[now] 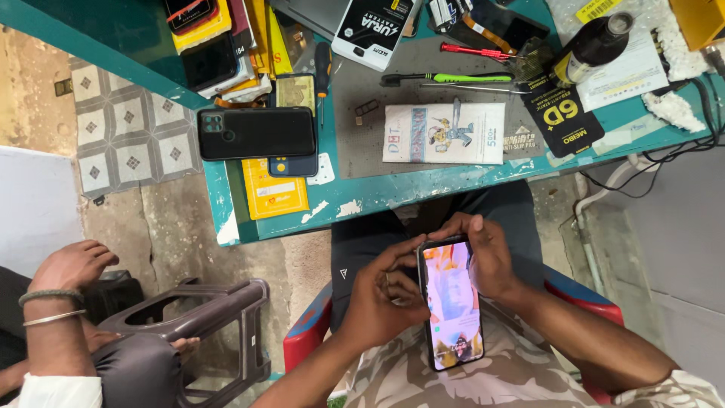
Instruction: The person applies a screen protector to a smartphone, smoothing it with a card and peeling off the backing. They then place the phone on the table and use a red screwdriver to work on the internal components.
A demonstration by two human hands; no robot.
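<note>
At far left, well left of the lit phone [451,302], another person's hand [72,264] rests on a knee, two bangles [51,306] on the wrist; just right of it stands a brown plastic stool [204,317] on the floor. Above and left of the lit phone, the teal bench [362,198] carries a black phone [257,133] lying face down over a darker handset, with a yellow packet [274,193] under them at the bench edge; further along, straight above the lit phone, a white printed box [443,134] lies on a grey mat [362,143], a green-handled tool [449,78] and a red-handled tool [472,51] beyond it. The person's left hand [381,291] cups the lit phone's left edge, its grip closed on the casing with the thumb across the side; the lit phone sits upright over the lap, below the bench edge, screen glowing in pale pink and orange. The right hand [487,257] wraps the top right corner, fingers curled over the upper edge, its grip closed on the phone too. Up and right of the lit phone, a dark bottle [589,47] lies on white papers; black cables [680,147] hang off the bench's right end.
</note>
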